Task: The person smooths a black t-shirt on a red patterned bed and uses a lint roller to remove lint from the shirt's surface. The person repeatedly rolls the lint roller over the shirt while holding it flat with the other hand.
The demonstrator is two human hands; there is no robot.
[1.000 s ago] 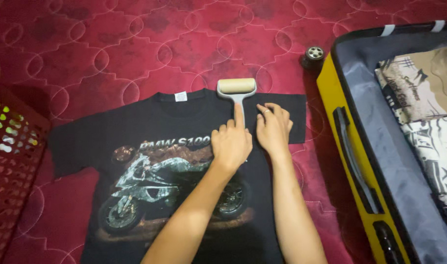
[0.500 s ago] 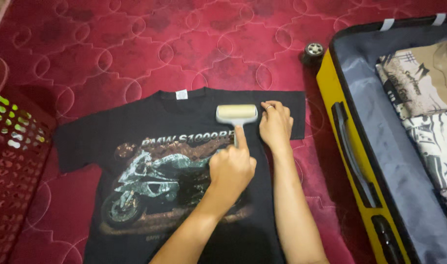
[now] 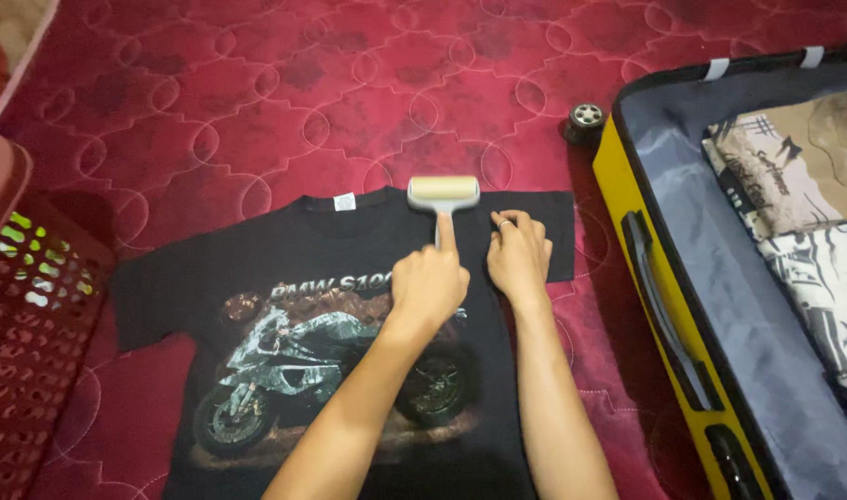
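Note:
A black t-shirt with a motorcycle print lies flat on a red quilted surface. My left hand grips the grey handle of a lint roller, index finger stretched along the handle. The roller head rests at the shirt's top edge, just right of the collar. Beside it, my right hand, with a ring on one finger, presses flat on the shirt's shoulder near the right sleeve.
An open yellow suitcase with grey lining lies at the right and holds folded printed clothes. One of its wheels shows at its top corner. A red plastic laundry basket stands at the left edge.
My left hand drew the roller down the shirt toward me, then pushed it back up to the top edge. My right hand stayed pressed on the shoulder.

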